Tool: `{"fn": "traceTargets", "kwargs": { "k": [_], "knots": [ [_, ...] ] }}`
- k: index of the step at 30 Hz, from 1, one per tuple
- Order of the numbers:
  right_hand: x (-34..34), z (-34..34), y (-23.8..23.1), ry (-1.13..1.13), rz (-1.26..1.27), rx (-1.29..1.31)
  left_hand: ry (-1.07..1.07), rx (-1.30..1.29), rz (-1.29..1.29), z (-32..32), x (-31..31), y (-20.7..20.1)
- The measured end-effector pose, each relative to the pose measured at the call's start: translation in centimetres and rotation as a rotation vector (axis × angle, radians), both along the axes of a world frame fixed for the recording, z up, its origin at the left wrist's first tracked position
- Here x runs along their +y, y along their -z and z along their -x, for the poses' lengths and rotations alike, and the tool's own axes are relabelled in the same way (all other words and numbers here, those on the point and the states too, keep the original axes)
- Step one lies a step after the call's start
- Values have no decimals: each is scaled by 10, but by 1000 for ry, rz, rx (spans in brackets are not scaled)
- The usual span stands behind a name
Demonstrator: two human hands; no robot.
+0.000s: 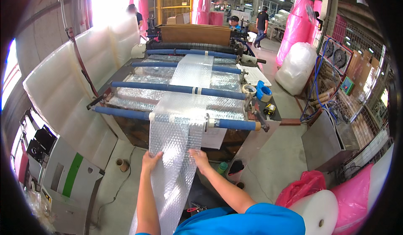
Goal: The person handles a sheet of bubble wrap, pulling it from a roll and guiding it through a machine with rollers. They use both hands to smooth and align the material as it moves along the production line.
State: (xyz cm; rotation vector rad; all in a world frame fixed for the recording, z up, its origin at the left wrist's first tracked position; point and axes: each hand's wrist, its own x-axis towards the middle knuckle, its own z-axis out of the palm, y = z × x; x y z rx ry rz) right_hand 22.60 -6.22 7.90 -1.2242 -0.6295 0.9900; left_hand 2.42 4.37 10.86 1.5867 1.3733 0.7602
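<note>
A roller table (pixel 135 131) fills the middle of the scene, running away from the person. To its left stands a tall, pale padded panel (pixel 67 84). Down the table and over its near edge comes a long strip of clear bubble wrap (pixel 176 138), lying over the blue rollers (pixel 239 124) and hanging toward the person between both arms. At the far right is a tall pink-wrapped roll (pixel 296 25), with a bulging white bag (pixel 296 67) nearer; at the near right, a white roll (pixel 312 210) shows its round end.

The left hand (pixel 150 161) is closed on the strip's left edge, thumb on top, its other fingers largely hidden. The right hand (pixel 200 159) pinches the right edge a little lower than the rollers, thumb laid over the film; how its remaining fingers sit underneath cannot be told.

On the table's right side sit a blue tape roll (pixel 264 93), a cream tape roll (pixel 249 89) just beside it, and, nearer, a yellow-and-black tape measure (pixel 270 108).
</note>
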Motion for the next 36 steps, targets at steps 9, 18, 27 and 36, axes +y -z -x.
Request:
{"fn": "traceTargets", "kwargs": {
  "k": [9,18,27,36],
  "knots": [
    [-91,67,-8,-267,133,-46,-88,37,-173,53,-73,-66],
    [-94,66,-14,-217,106,-135,1,-140,-92,54,-67,-47],
    [-40,15,77,-175,141,-396,-160,-40,-200,8,-33,67],
    [-42,20,90,-90,197,-318,-136,-24,-221,2,-27,78]
  ]
}}
